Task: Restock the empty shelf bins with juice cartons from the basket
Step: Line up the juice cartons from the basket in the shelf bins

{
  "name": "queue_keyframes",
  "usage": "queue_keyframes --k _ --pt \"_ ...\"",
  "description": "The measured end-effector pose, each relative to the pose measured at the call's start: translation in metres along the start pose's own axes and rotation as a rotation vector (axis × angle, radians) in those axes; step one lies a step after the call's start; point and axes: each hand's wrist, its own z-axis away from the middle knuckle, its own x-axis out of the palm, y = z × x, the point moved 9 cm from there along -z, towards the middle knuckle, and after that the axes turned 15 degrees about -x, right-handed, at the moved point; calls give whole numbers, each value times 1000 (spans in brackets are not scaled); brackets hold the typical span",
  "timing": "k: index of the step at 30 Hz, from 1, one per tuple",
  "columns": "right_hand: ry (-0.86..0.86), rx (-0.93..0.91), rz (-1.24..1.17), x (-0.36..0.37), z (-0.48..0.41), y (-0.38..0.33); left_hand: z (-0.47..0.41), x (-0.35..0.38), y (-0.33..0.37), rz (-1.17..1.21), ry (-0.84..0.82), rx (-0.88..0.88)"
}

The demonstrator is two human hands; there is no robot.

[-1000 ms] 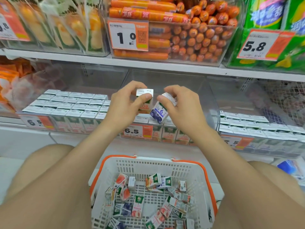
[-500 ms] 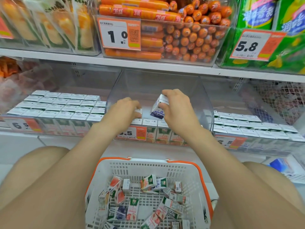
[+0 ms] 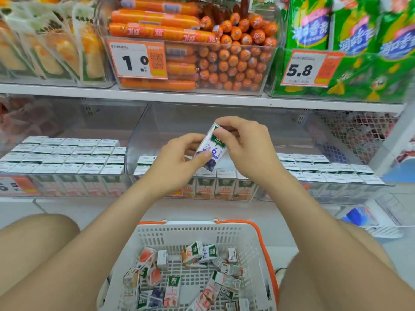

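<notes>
Both hands hold one small blue-and-white juice carton point(image 3: 213, 149) tilted in the air in front of the middle clear shelf bin point(image 3: 143, 131). My right hand point(image 3: 249, 147) pinches its top end. My left hand point(image 3: 177, 160) grips its lower end, thumb on the front face. The middle bin holds a partial front row of green-and-orange cartons point(image 3: 224, 185), with bare space behind. A white basket with an orange rim point(image 3: 258, 234) stands below between my knees, with several loose cartons point(image 3: 197, 254) lying in it.
The left bin point(image 3: 65, 158) and right bin point(image 3: 325, 169) are filled with upright cartons. The shelf above point(image 3: 157, 95) carries orange sausages, snack packs and green bags close over the bins. My bare knees flank the basket.
My left hand set its carton down in the middle bin and came over to the blue carton. My right hand lifted that carton a little and both now hold it.
</notes>
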Motion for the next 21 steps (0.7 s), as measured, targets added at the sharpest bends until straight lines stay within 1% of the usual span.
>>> queue_keyframes --k 2,4,6,8,11,13,15,16,18,21 --pt "-18 68 -55 -19 9 13 -4 19 6 65 -45 -26" --pt "-86 111 -84 -39 19 27 -9 42 16 81 -94 -27" --pt "-109 134 -72 -66 30 42 -17 67 32 71 -117 18" --pt "-117 162 -4 -97 43 59 -25 95 53 18 -115 92" --pt "-146 200 86 -133 63 88 -36 138 79 -110 -76 196" --pt "-107 203 86 -152 73 106 -40 162 92 -177 -20 262" --pt "-62 191 154 -169 80 121 -42 184 97 -293 69 322" --pt "-50 186 227 -176 83 130 -44 196 95 -369 92 324" --pt "-53 180 402 -188 86 148 -49 218 84 -524 85 270" --pt "-127 188 603 -194 90 181 -50 243 67 -751 55 276"
